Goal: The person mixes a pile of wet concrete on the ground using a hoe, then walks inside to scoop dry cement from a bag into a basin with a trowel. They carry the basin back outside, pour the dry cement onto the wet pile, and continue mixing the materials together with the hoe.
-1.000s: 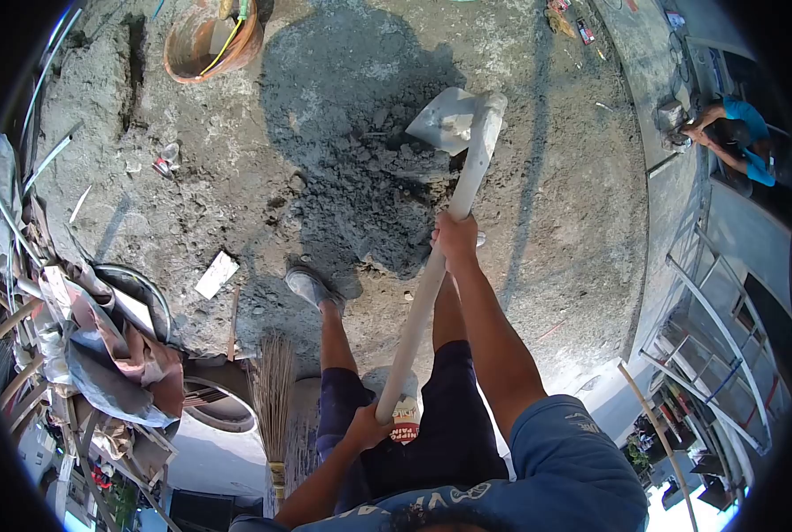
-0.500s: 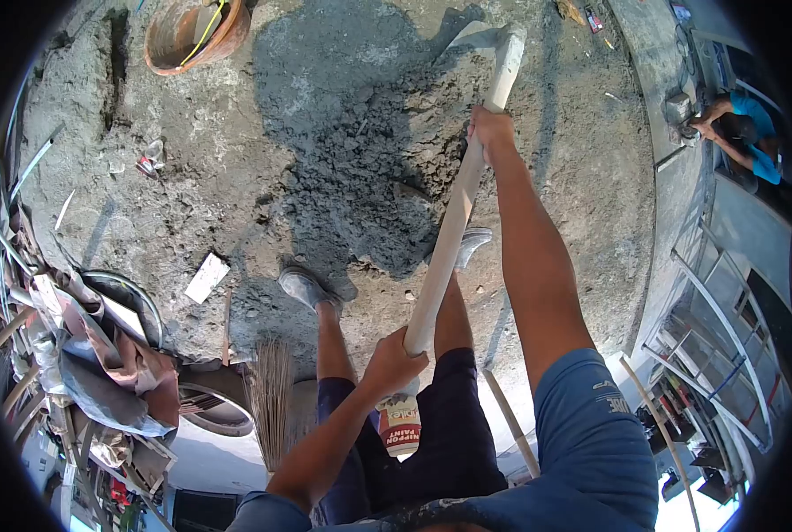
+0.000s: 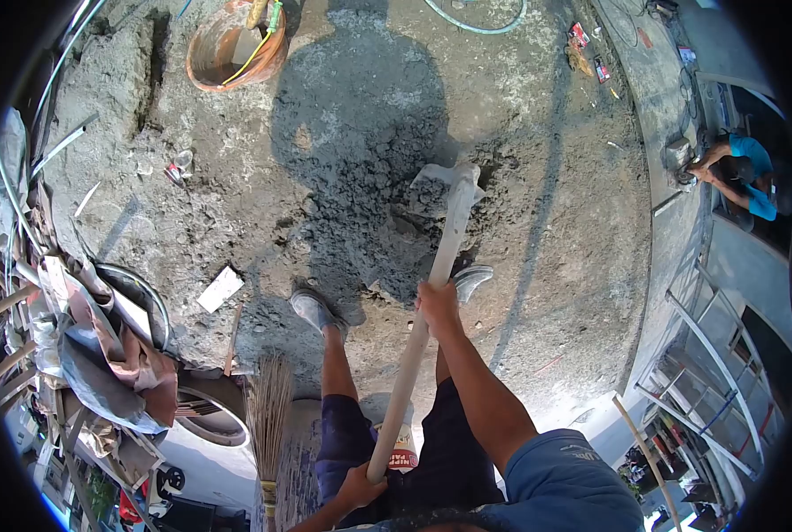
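Both my hands are on a hoe with a long pale wooden handle. My left hand is wrapped round the handle's butt end, low in front of my legs. Further up the handle my right hand is closed round it, near my right foot. The hoe's blade rests at the right side of a heap of wet grey mortar, with some of the mix on and around it. My shoes stand on either side of the heap's near edge.
An orange bucket stands at the top left. Scrap and sheeting are piled at left beside a broom. A paint bucket is behind my legs. At right, a co-worker in a blue shirt crouches near metal frames.
The hoe has come down and back towards me, its blade now at the mortar heap. Both hands have moved lower in view with the handle.
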Motion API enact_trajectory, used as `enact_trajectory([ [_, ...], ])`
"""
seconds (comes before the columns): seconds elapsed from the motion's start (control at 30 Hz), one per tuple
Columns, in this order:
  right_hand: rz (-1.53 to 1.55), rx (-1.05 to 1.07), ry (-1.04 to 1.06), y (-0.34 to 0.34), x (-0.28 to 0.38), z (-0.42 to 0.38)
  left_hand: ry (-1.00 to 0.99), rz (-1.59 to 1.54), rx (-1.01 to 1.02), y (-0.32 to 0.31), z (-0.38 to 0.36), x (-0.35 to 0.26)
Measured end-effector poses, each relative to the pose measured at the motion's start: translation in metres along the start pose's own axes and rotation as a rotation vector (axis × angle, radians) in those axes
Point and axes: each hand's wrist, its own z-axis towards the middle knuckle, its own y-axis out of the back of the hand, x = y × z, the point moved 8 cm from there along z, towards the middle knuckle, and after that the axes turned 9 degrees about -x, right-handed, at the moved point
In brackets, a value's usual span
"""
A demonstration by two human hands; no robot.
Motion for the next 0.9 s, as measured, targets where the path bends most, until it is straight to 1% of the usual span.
enact_trajectory([
  [0.03, 0.06, 0.034, 0.066, -0.002, 0.031, 0.0, -0.017, -0.021, 0.025, -0.008, 0.004, 0.0],
  [0.07, 0.123, 0.069, 0.136, -0.006, 0.069, 0.001, -0.121, 0.033, -0.018, -0.005, 0.031, -0.016],
  [0.1, 0.144, 0.088, 0.175, -0.014, 0.112, 0.012, -0.209, 0.055, -0.035, 0.001, 0.063, -0.049],
  [0.13, 0.151, 0.047, 0.266, -0.025, 0.161, 0.03, -0.253, 0.017, -0.068, 0.007, 0.101, -0.081],
  [0.17, 0.124, 0.075, 0.429, -0.039, 0.215, 0.046, -0.314, 0.021, -0.119, 0.017, 0.136, -0.124],
  [0.2, 0.093, -0.016, 0.555, -0.054, 0.261, 0.073, -0.407, 0.0, -0.145, 0.028, 0.167, -0.169],
  [0.23, -0.002, -0.031, 0.635, -0.071, 0.306, 0.091, -0.525, -0.078, -0.18, 0.033, 0.193, -0.207],
  [0.27, -0.06, -0.06, 0.635, -0.085, 0.339, 0.111, -0.48, -0.103, -0.186, 0.041, 0.202, -0.244],
  [0.3, -0.163, -0.033, 0.69, -0.093, 0.368, 0.097, -0.482, -0.172, -0.169, 0.045, 0.207, -0.276],
  [0.33, -0.217, -0.025, 0.696, -0.106, 0.377, 0.115, -0.48, -0.246, -0.151, 0.043, 0.203, -0.296],
  [0.37, -0.263, -0.017, 0.702, -0.117, 0.385, 0.129, -0.477, -0.253, -0.154, 0.044, 0.192, -0.305],
  [0.4, -0.271, -0.014, 0.69, -0.121, 0.378, 0.131, -0.399, -0.355, -0.082, 0.039, 0.178, -0.305],
  [0.43, -0.353, 0.023, 0.638, -0.126, 0.363, 0.13, -0.31, -0.451, -0.005, 0.031, 0.163, -0.297],
  [0.47, -0.433, 0.06, 0.595, -0.132, 0.351, 0.126, -0.264, -0.444, -0.006, 0.025, 0.148, -0.284],
  [0.5, -0.404, 0.069, 0.566, -0.132, 0.336, 0.118, -0.228, -0.437, -0.01, 0.019, 0.132, -0.27],
  [0.6, -0.349, 0.065, 0.468, -0.124, 0.26, 0.093, -0.116, -0.446, 0.026, 0.013, 0.093, -0.223],
  [0.63, -0.351, 0.073, 0.47, -0.127, 0.235, 0.091, -0.074, -0.467, 0.047, 0.009, 0.077, -0.203],
  [0.67, -0.445, -0.008, 0.511, -0.131, 0.201, 0.105, -0.044, -0.443, 0.026, 0.007, 0.063, -0.181],
  [0.7, -0.452, 0.035, 0.461, -0.128, 0.171, 0.086, -0.019, -0.416, 0.004, 0.007, 0.05, -0.159],
  [0.73, -0.432, 0.034, 0.389, -0.122, 0.138, 0.072, -0.016, -0.377, -0.004, 0.007, 0.036, -0.138],
  [0.77, -0.434, 0.029, 0.371, -0.11, 0.11, 0.048, -0.008, -0.342, -0.008, 0.004, 0.02, -0.114],
  [0.8, -0.462, 0.106, 0.262, -0.103, 0.062, 0.044, 0.049, -0.356, 0.028, -0.003, 0.003, -0.084],
  [0.83, -0.493, 0.043, 0.255, -0.093, 0.016, 0.046, 0.1, -0.368, 0.061, -0.006, -0.009, -0.056],
  [0.87, -0.433, 0.059, 0.21, -0.076, 0.012, 0.011, 0.142, -0.309, 0.061, -0.005, -0.019, -0.026],
  [0.9, -0.428, 0.044, 0.188, -0.064, -0.008, 0.001, 0.182, -0.255, 0.059, -0.005, -0.028, -0.002],
])
